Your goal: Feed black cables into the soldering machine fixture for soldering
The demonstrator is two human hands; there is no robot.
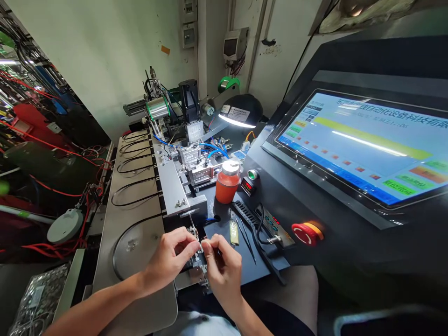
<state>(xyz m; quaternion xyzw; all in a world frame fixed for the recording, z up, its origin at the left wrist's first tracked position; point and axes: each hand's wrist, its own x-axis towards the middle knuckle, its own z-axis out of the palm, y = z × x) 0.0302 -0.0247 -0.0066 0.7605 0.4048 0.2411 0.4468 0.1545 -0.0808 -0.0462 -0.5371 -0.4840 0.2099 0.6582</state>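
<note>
My left hand [170, 262] and right hand [223, 264] pinch a half-hidden part [202, 241] at the metal fixture [198, 276]. A slipping pinch could bend the part or drop it near the tweezers [247, 239].

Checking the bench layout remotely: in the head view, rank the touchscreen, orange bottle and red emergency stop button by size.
Largest: touchscreen.
Next, unranked: orange bottle and red emergency stop button. They look close, and the button sits nearer the camera.
</note>
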